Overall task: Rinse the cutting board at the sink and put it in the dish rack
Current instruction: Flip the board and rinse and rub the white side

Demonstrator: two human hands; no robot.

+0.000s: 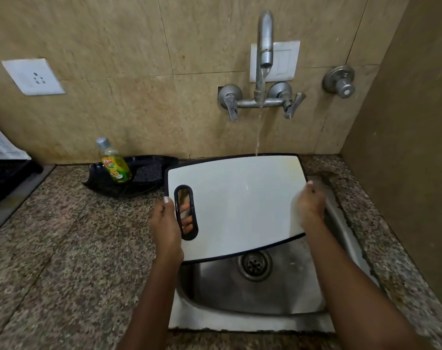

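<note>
A person's two bare hands are holding a white rectangular plastic cutting board with a black rim (236,205) over a stainless steel sink (252,322) that is set into a speckled granite tabletop (63,248). The board is lying nearly flat above the back half of the basin, its far edge close to the wall. The left hand (165,226) is gripping the board's left end, its fingers (185,207) curling through the black oval handle slot and the thumb pressing on top beside it. The right hand (310,203) is closing on the board's right edge; it is blurred, so the exact finger placement is unclear.

A thin stream of water (259,122) is falling from a wall-mounted chrome tap with two lever handles (264,72) and is meeting the far edge of the board. Below the board's near edge, the round drain (254,265) is showing in the sink floor.

At the back edge of the tabletop, left of the sink, a yellow-green bottle of dish soap with a silver cap (113,162) is standing tilted in a black tray (131,175) that also holds a dark scrub pad. At the far left edge, part of a black dish rack (5,178) is showing. The tiled beige wall is carrying a white power socket (33,77) on the left and a separate chrome valve knob (339,82) on the right.
</note>
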